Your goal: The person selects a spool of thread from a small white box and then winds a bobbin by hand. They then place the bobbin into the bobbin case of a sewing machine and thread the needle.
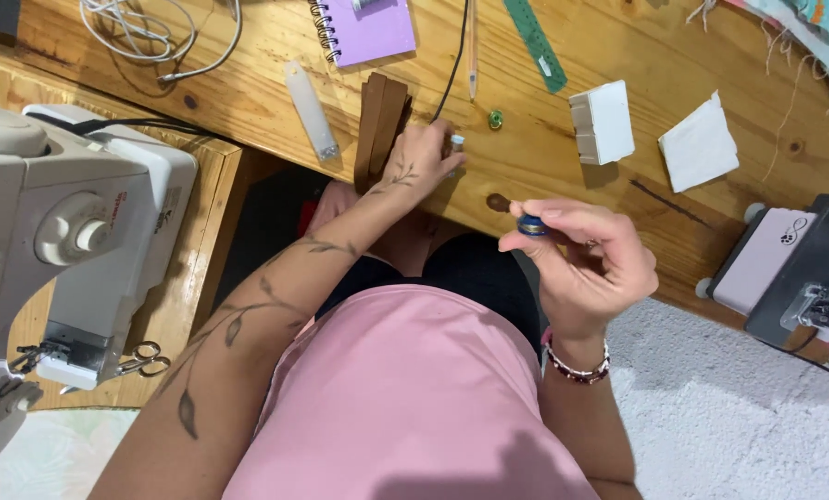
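Observation:
My right hand (589, 259) is raised over the table's front edge and pinches a small round blue bobbin (531, 224) between thumb and fingertips. My left hand (421, 159) rests on the wooden table (248, 83), its fingers closed around a small white object (456, 142) that is mostly hidden. Just left of that hand lie stacked brown strips (379, 125). A small green bobbin (495, 118) sits on the table a little beyond my left hand.
A white sewing machine (53, 231) stands at the left, small scissors (141, 359) beside it. On the table: a purple notebook (368, 28), a pencil (472, 51), a green ruler (535, 42), a white box (602, 122), a white square (699, 143), a clear strip (310, 109). A pink device (762, 259) sits right.

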